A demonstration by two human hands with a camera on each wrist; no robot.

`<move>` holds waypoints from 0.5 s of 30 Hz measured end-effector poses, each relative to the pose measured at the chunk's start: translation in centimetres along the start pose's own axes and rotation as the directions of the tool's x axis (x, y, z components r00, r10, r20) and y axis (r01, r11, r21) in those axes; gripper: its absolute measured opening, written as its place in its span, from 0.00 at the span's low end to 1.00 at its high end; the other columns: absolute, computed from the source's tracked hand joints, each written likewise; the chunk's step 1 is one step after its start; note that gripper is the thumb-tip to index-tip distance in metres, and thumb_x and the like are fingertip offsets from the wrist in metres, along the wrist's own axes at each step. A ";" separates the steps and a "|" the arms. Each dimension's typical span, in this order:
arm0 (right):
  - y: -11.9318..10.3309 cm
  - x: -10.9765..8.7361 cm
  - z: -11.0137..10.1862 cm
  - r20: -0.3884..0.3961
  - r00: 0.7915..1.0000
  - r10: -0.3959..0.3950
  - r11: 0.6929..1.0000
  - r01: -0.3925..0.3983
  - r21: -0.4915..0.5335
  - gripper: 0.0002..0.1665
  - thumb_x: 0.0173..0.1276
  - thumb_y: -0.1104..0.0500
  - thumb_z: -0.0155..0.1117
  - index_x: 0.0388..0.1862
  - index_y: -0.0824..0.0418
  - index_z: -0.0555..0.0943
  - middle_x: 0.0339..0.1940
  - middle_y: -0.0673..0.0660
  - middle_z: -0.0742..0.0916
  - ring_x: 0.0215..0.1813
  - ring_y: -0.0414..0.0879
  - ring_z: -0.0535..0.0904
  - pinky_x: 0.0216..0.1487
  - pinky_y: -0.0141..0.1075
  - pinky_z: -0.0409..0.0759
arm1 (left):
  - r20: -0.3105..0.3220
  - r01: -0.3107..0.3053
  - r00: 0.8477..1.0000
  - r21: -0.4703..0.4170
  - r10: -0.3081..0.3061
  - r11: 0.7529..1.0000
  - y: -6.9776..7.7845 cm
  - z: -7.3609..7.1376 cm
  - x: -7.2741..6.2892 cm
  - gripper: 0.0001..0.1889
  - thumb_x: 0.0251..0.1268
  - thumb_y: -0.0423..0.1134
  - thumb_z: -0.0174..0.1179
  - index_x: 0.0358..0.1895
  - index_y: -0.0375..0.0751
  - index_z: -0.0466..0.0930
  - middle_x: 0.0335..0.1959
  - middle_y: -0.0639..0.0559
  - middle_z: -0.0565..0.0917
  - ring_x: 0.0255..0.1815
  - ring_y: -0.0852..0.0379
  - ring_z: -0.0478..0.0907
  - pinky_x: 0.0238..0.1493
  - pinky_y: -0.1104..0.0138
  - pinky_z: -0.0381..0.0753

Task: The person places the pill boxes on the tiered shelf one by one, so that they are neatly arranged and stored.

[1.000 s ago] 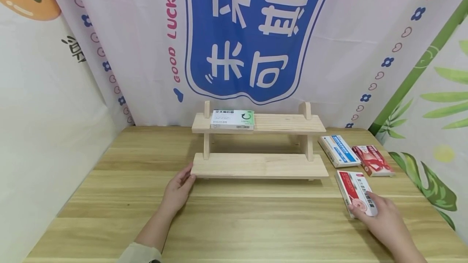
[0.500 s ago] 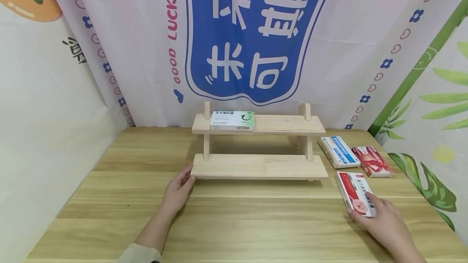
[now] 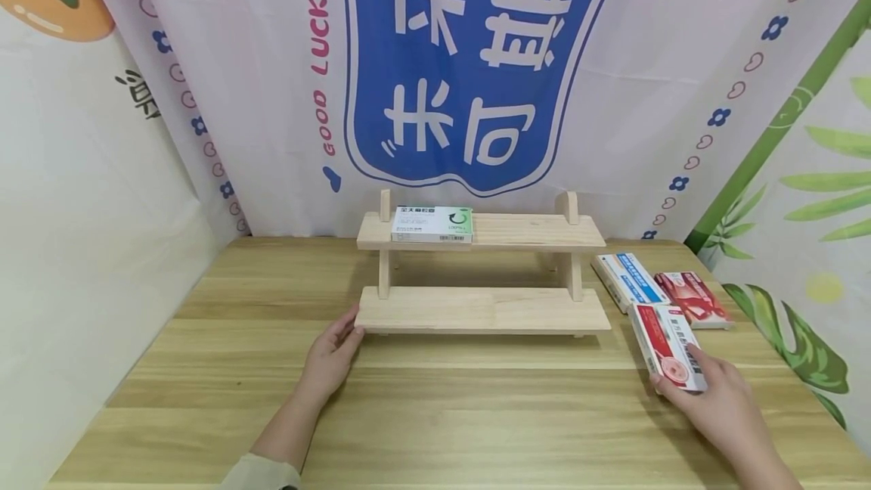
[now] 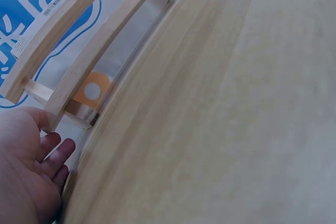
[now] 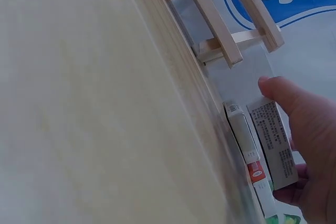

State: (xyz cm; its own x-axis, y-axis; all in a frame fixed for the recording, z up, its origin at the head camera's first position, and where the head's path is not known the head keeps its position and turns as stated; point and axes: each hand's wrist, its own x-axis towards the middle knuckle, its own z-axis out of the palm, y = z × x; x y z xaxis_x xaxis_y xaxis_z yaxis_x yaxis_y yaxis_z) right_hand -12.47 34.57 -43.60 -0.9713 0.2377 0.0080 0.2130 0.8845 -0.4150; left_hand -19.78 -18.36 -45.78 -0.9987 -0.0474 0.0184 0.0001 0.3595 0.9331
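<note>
A two-tier wooden display shelf (image 3: 483,310) stands near the back of the table. My left hand (image 3: 330,361) holds the left end of its lower tier, thumb and fingers at the corner; the left wrist view shows them around the board end (image 4: 56,106). At the right, my right hand (image 3: 724,399) grips a red-and-white medicine box (image 3: 656,335) by its near end, thumb on one side and fingers on the other. In the right wrist view, the printed side of this box (image 5: 273,140) is raised above the table. A white-and-green medicine box (image 3: 432,224) lies on the upper tier's left part.
Beyond the held box, a blue-and-white medicine box (image 3: 629,280) and a red medicine box (image 3: 694,299) lie side by side on the wooden table (image 3: 476,422). A printed cloth backdrop (image 3: 286,134) hangs right behind the table's back edge.
My right hand has lifted the red-and-white medicine box off the table and moved it slightly away from me, towards the other two boxes. My left hand and the shelf stay still.
</note>
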 end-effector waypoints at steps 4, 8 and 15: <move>-0.5 0.3 -0.5 -0.015 1.000 -0.010 1.000 0.010 0.013 0.60 0.63 0.31 0.61 0.74 0.74 0.55 0.62 0.83 0.64 0.60 0.77 0.62 0.55 0.74 0.67 | -0.004 0.001 1.000 -0.007 -0.001 1.000 0.0 0.0 0.0 0.25 0.77 0.38 0.49 0.73 0.39 0.63 0.72 0.41 0.68 0.73 0.44 0.66 0.74 0.55 0.66; -1.2 0.7 -1.1 -0.034 0.999 -0.017 1.000 0.018 0.023 0.59 0.64 0.31 0.61 0.74 0.73 0.55 0.63 0.84 0.63 0.60 0.78 0.61 0.55 0.74 0.66 | -0.008 0.000 1.000 -0.013 0.000 1.000 -0.1 0.0 0.1 0.25 0.76 0.38 0.50 0.73 0.39 0.63 0.72 0.41 0.69 0.73 0.44 0.66 0.74 0.55 0.66; -2.7 1.5 -2.5 -0.077 0.994 -0.075 0.997 0.077 0.028 0.57 0.64 0.33 0.61 0.74 0.72 0.57 0.65 0.85 0.62 0.61 0.81 0.60 0.54 0.77 0.64 | -0.010 -0.012 1.000 -0.013 0.012 1.000 -0.3 0.0 0.1 0.25 0.76 0.38 0.50 0.72 0.38 0.63 0.72 0.41 0.69 0.72 0.43 0.67 0.74 0.54 0.66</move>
State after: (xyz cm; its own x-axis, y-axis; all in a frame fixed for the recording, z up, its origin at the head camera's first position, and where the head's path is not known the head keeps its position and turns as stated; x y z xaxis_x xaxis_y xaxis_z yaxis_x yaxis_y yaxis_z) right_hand -14.27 33.57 -40.15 -0.9736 0.2007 0.1089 0.1342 0.8887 -0.4384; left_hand -19.89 -18.43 -46.05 -0.9981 -0.0526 0.0330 0.0126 0.3477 0.9375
